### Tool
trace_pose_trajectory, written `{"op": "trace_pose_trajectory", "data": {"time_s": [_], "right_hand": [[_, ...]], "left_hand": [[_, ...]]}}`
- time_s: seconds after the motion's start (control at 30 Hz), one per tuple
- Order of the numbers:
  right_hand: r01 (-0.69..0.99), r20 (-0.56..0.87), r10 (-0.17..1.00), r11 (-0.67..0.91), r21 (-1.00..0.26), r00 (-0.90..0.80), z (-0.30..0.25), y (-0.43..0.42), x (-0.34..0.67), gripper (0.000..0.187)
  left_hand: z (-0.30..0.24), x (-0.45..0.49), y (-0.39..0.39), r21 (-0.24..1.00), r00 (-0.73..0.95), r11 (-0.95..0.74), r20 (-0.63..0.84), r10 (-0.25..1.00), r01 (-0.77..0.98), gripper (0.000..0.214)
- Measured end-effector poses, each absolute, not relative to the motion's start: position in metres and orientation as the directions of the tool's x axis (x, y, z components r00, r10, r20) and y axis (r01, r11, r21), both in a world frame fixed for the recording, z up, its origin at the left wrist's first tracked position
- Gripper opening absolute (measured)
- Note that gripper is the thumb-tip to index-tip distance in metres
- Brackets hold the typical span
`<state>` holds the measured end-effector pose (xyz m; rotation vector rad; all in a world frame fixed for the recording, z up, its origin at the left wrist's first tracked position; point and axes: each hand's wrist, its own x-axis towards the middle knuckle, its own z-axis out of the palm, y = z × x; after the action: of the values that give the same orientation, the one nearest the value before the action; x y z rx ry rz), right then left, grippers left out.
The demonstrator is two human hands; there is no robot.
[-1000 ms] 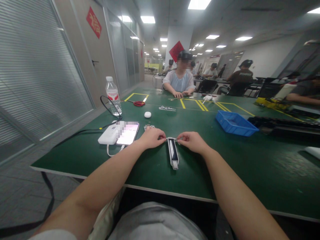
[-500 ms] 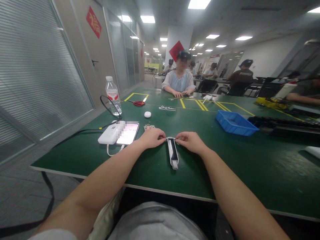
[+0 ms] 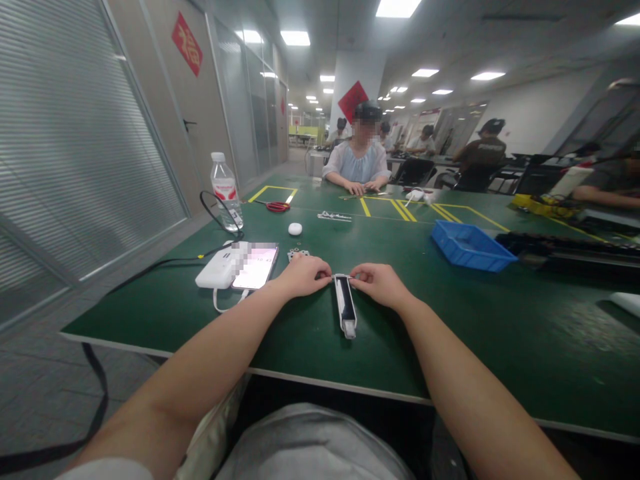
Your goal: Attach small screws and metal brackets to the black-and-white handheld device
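A slim bar with a black face and white edges (image 3: 345, 300) lies lengthwise on the green table, its narrow white tip towards me. My left hand (image 3: 306, 275) is closed in a pinch at the bar's far left corner. Opposite it, my right hand (image 3: 379, 283) pinches the far right corner. A thin white piece shows at that far end between the fingertips; its exact kind is too small to make out. Behind my left hand, a small pale part with holes (image 3: 299, 254) is partly covered by the knuckles.
On the left stand a phone (image 3: 256, 267), a white power bank (image 3: 220, 267) with a cable, and a water bottle (image 3: 227, 193). Farther off lie a white round case (image 3: 295, 229) and red-handled scissors (image 3: 278, 207). A blue bin (image 3: 470, 245) is to the right. Another person (image 3: 357, 163) sits across.
My right hand has shifted very slightly left, closer to the bar's far end. My left hand and the bar look the same.
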<state>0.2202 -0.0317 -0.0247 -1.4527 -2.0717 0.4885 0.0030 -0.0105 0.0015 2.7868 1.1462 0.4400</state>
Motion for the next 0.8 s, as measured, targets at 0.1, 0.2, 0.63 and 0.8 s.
{"op": "trace_pose_trajectory", "data": {"time_s": [0.1, 0.2, 0.63, 0.8], "right_hand": [[0.739, 0.238, 0.937, 0.348, -0.577, -0.255, -0.025, -0.031, 0.22, 0.02], [0.751, 0.245, 0.939, 0.341, -0.565, -0.242, -0.025, -0.032, 0.22, 0.02], [0.767, 0.219, 0.95, 0.309, -0.562, -0.222, -0.022, -0.032, 0.224, 0.021], [0.772, 0.198, 0.952, 0.306, -0.556, -0.235, -0.022, -0.032, 0.225, 0.02]], "left_hand": [[0.001, 0.003, -0.01, 0.195, 0.676, -0.711, 0.223, 0.703, 0.675, 0.018], [0.001, 0.004, -0.011, 0.191, 0.666, -0.701, 0.22, 0.713, 0.688, 0.018], [0.012, -0.013, -0.002, 0.219, 0.597, -0.661, 0.295, 0.746, 0.718, 0.041], [0.02, -0.022, 0.004, 0.23, 0.419, -0.497, 0.314, 0.852, 0.837, 0.027]]}}
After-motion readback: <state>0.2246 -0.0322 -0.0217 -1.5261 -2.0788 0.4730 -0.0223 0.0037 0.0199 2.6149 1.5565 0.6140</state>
